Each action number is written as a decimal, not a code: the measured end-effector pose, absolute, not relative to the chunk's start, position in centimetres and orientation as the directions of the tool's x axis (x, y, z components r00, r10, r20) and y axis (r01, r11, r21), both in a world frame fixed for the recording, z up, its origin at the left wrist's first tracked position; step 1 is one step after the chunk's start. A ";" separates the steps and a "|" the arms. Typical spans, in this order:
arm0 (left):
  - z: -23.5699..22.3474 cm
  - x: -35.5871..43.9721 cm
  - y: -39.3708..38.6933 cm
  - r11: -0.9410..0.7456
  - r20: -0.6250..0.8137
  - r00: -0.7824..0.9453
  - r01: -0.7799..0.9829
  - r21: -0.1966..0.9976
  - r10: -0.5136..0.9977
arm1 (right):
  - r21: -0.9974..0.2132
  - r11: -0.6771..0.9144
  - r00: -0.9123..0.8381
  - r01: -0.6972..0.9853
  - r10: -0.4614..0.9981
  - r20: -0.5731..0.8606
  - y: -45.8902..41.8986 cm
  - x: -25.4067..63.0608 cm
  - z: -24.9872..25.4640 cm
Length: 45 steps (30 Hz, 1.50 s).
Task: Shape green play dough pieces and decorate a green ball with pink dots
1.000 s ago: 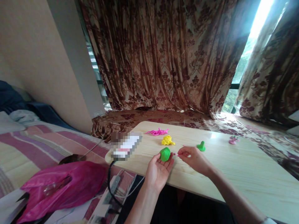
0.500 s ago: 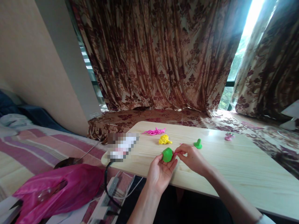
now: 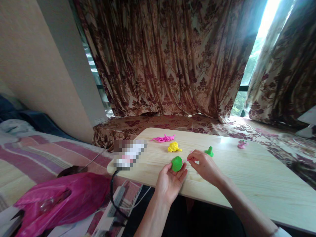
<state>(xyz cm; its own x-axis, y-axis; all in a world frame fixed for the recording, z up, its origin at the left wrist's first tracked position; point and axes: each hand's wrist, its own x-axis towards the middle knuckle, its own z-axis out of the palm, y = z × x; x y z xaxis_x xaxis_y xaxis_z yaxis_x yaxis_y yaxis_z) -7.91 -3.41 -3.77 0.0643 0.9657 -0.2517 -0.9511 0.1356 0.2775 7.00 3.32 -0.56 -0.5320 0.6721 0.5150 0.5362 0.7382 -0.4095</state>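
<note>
My left hand (image 3: pixel 170 184) is palm up, its thumb and fingers closed around a rounded lump of green modelling clay (image 3: pixel 176 164). A trace of pink shows at the lump's right side. Just to the right, my right hand (image 3: pixel 203 164) has thumb and forefinger pinched on a tiny pink bit of clay (image 3: pixel 188 160), apart from the lump. Beyond my hands lie a lumpy yellow clay piece (image 3: pixel 174 147) and a tangle of pink clay strands (image 3: pixel 164 138). A green clay piece with an upright knob (image 3: pixel 209 151) stands behind my right hand.
A small pink figure (image 3: pixel 242 144) is farther right on the pale wooden table (image 3: pixel 261 184). A blurred-out device (image 3: pixel 130 154) with a black cable lies at the table's left end. Lower left are a pink plastic bag (image 3: pixel 66 197) and a power strip (image 3: pixel 118 199).
My right hand has drawn slightly right and up, away from the green lump, with the pink bit in its fingertips. My left hand has hardly moved.
</note>
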 end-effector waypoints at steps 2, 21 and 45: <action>-3.8 -7.9 -3.4 0.147 -0.251 0.076 -0.949 0.279 0.965 | -0.394 0.743 -0.538 0.541 0.666 0.518 3.2 7.0 -0.5; -3.7 -8.0 -3.1 0.189 -0.163 0.155 -0.957 0.218 0.974 | -0.255 0.760 -0.613 0.597 0.638 0.466 2.7 7.4 -0.2; -3.8 -7.6 -2.7 0.145 -0.267 0.056 -0.935 0.324 0.962 | -0.556 0.685 -0.539 0.470 0.722 0.434 3.2 7.8 -0.6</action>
<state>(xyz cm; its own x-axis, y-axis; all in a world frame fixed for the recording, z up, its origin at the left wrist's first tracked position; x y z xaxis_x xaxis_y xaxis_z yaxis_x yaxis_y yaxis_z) -7.56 -2.69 -3.79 0.0563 0.9619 -0.2674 -0.9348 0.1448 0.3242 7.84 3.21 -0.64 -0.5390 0.7218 0.4341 0.4699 0.6854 -0.5563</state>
